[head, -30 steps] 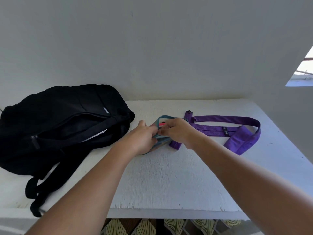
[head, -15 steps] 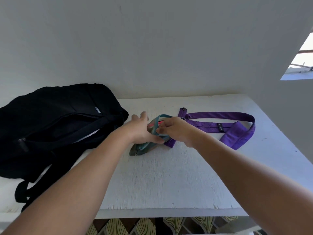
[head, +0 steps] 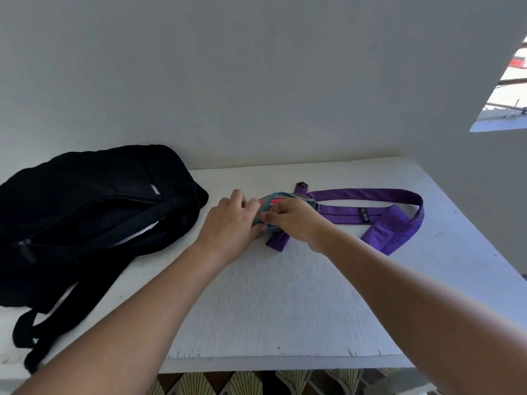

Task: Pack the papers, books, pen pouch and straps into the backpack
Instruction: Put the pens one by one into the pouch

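A black backpack (head: 85,212) lies on its side at the left of the white table (head: 271,303), its zipper open and white paper showing in the slit. A teal pen pouch (head: 269,203) with something red inside sits mid-table, mostly hidden by my hands. My left hand (head: 231,223) grips the pouch's left side. At the pouch's open edge, my right hand (head: 293,220) pinches the fabric. A purple strap (head: 379,215) lies looped to the right, one end running under the pouch.
Black shoulder straps (head: 42,332) of the backpack trail toward the table's front-left edge. A white wall stands right behind the table. A window opening (head: 507,89) is at the upper right. Patterned floor shows below the front edge.
My left hand shifted from under the pouch's lower left to gripping its left side, and the pouch was drawn back up between both hands. The right hand stayed on the pouch.
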The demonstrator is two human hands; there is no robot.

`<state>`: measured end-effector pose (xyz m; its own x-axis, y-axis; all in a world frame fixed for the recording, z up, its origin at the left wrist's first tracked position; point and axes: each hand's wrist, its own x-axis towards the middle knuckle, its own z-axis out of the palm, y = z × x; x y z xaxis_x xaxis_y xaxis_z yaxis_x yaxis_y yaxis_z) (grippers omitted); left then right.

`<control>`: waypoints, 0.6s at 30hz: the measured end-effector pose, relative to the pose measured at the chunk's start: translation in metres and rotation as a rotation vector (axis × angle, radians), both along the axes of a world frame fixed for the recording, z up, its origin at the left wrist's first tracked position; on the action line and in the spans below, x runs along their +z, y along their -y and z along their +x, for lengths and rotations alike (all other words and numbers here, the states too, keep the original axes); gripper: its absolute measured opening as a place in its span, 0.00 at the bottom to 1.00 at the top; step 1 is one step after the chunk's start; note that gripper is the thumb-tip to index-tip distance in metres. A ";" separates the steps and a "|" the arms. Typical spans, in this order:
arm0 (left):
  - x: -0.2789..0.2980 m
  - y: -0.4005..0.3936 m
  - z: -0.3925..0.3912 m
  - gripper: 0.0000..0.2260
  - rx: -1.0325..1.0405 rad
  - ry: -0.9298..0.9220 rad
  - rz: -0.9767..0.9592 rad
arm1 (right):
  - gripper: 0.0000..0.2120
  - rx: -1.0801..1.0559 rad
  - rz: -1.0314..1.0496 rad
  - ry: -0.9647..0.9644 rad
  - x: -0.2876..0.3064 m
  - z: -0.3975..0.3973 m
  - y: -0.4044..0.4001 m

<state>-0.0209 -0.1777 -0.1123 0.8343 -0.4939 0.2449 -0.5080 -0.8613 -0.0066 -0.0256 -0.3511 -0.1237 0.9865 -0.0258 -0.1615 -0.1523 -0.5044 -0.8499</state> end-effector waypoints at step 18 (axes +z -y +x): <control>0.029 -0.013 0.009 0.19 -0.021 -0.254 0.103 | 0.12 -0.213 -0.364 0.066 0.015 0.018 0.036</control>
<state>-0.0115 -0.1644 -0.0835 0.8517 -0.5235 -0.0233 -0.5225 -0.8518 0.0363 -0.0072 -0.3873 -0.1088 0.9609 -0.2737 -0.0411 -0.2368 -0.7363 -0.6339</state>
